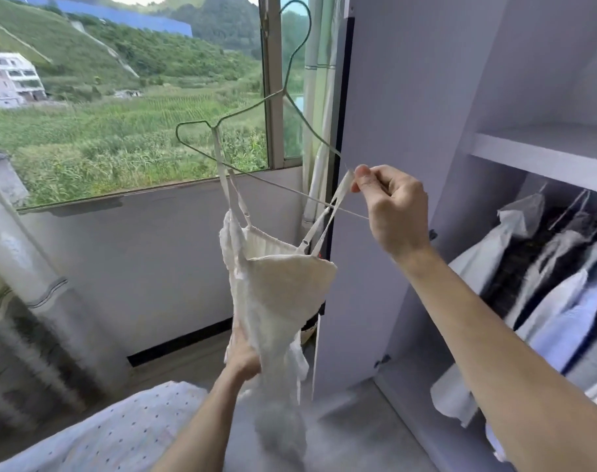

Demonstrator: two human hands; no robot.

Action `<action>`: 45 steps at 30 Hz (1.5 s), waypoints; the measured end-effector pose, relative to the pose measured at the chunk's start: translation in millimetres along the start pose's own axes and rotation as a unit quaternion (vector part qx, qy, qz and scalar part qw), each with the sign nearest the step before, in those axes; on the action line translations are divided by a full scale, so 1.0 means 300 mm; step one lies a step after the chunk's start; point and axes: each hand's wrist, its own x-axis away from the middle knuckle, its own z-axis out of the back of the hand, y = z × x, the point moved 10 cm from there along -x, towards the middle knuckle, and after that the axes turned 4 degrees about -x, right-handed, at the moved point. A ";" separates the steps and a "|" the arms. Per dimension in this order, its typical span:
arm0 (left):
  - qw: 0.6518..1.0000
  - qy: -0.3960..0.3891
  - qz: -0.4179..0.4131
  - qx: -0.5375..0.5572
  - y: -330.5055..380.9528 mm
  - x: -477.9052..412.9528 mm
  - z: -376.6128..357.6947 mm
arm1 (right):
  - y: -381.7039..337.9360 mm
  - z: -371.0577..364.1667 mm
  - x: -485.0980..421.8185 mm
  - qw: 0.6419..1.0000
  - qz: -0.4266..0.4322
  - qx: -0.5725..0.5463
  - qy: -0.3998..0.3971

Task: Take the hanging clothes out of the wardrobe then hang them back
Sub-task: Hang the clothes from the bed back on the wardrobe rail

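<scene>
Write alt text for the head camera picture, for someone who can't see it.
A person holds a white camisole, one strap hooked on a green wire hanger: the right hand pinches the other strap, the left hand grips its lower part. Shirts hang in an open wardrobe at right.

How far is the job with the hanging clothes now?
Done: one white top on its green hanger is out of the wardrobe. In hand: the left hand holds its body; the right hand pinches one strap, the other strap sits on the hanger. Left: hanging it back; shirts hang on the rail.
</scene>
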 end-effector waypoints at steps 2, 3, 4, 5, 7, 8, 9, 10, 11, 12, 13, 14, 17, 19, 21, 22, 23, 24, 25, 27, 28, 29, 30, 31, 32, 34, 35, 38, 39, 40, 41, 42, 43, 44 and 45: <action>0.998 0.002 0.023 -0.066 0.027 0.022 -0.018 | -0.002 0.012 0.021 1.000 -0.006 -0.010 0.001; 0.998 0.022 0.035 -0.052 0.042 0.030 -0.018 | 0.004 0.024 0.032 1.000 -0.011 -0.017 0.004; 0.998 0.052 0.034 -0.019 0.068 0.041 -0.007 | 0.009 0.039 0.038 1.000 -0.016 -0.023 0.010; 0.996 0.077 0.028 0.021 0.097 0.052 0.006 | 0.018 0.059 0.040 0.999 -0.020 -0.027 0.019; 0.993 0.091 0.041 0.060 0.124 0.054 0.012 | 0.041 0.107 0.036 0.999 -0.029 -0.023 0.037; 0.994 0.086 0.055 0.045 0.121 0.043 0.007 | 0.056 0.134 0.030 0.998 -0.033 -0.018 0.050; 0.996 0.075 0.051 0.004 0.126 0.028 0.001 | 0.077 0.166 0.023 0.997 -0.039 -0.012 0.067; 0.997 0.055 0.039 -0.047 0.133 0.014 -0.009 | 0.104 0.199 0.017 0.995 -0.046 -0.003 0.087; 0.995 0.030 0.026 -0.086 0.128 -0.003 -0.020 | 0.138 0.230 0.015 0.993 -0.055 0.009 0.104; 0.995 0.001 0.017 -0.098 0.118 -0.011 -0.033 | 0.174 0.257 0.017 0.991 -0.063 0.025 0.115; 0.997 -0.027 0.016 -0.077 0.102 -0.011 -0.041 | 0.211 0.278 0.023 0.989 -0.070 0.047 0.118; 0.997 -0.057 0.027 -0.043 0.083 0.000 -0.041 | 0.246 0.294 0.033 0.988 -0.074 0.068 0.116; 0.977 -0.122 0.101 0.139 0.010 0.062 -0.013 | 0.354 0.336 0.085 0.985 -0.091 0.094 0.110; 0.953 -0.161 0.155 0.207 -0.050 0.100 0.008 | 0.425 0.372 0.132 0.983 -0.111 0.092 0.113; 0.938 -0.189 0.168 0.236 -0.071 0.130 0.038 | 0.490 0.401 0.184 0.980 -0.134 0.097 0.109; 0.932 -0.196 0.174 0.251 -0.071 0.143 0.058 | 0.520 0.407 0.213 0.979 -0.147 0.099 0.104; 0.926 -0.193 0.182 0.269 -0.079 0.150 0.076 | 0.550 0.409 0.243 0.977 -0.160 0.104 0.097; 0.921 -0.187 0.188 0.285 -0.089 0.153 0.097 | 0.577 0.407 0.275 0.974 -0.173 0.114 0.090; 0.917 -0.185 0.187 0.301 -0.086 0.156 0.111 | 0.604 0.403 0.307 0.972 -0.183 0.125 0.083; 0.907 -0.182 0.153 0.347 -0.031 0.154 0.123 | 0.654 0.390 0.372 0.967 -0.199 0.142 0.067; 0.920 -0.151 0.120 0.340 0.006 0.147 0.138 | 0.680 0.381 0.405 0.965 -0.208 0.147 0.059; 0.945 -0.107 0.075 0.299 0.054 0.146 0.157 | 0.709 0.370 0.439 0.963 -0.217 0.150 0.051; 0.971 -0.036 0.022 0.233 0.103 0.152 0.188 | 0.733 0.358 0.472 0.962 -0.223 0.151 0.045; 0.984 0.033 -0.028 0.171 0.159 0.174 0.216 | 0.749 0.347 0.504 0.961 -0.228 0.151 0.040; 0.987 0.068 -0.063 0.129 0.206 0.193 0.218 | 0.759 0.336 0.534 0.960 -0.235 0.149 0.037; 0.991 0.063 -0.091 0.081 0.275 0.217 0.168 | 0.774 0.327 0.590 0.956 -0.253 0.143 0.040; 0.992 0.050 -0.093 0.066 0.293 0.217 0.136 | 0.783 0.324 0.618 0.954 -0.263 0.137 0.043; 0.993 0.015 -0.096 0.063 0.367 0.207 0.042 | 0.810 0.337 0.691 0.948 -0.291 0.111 0.064; 0.992 0.000 -0.098 0.076 0.396 0.204 0.006 | 0.816 0.352 0.707 0.946 -0.296 0.109 0.075; 0.991 -0.021 -0.103 0.088 0.428 0.202 -0.034 | 0.820 0.371 0.722 0.943 -0.301 0.110 0.085; 0.988 -0.045 -0.109 0.101 0.465 0.203 -0.074 | 0.827 0.391 0.735 0.940 -0.309 0.105 0.096; 0.985 -0.068 -0.113 0.114 0.506 0.203 -0.111 | 0.834 0.411 0.745 0.938 -0.317 0.094 0.108; 0.981 -0.091 -0.116 0.128 0.547 0.202 -0.146 | 0.839 0.431 0.751 0.934 -0.326 0.083 0.120; 0.976 -0.111 -0.119 0.143 0.590 0.200 -0.178 | 0.842 0.452 0.754 0.932 -0.331 0.072 0.132; 0.972 -0.128 -0.121 0.154 0.634 0.195 -0.206 | 0.845 0.472 0.753 0.929 -0.335 0.060 0.143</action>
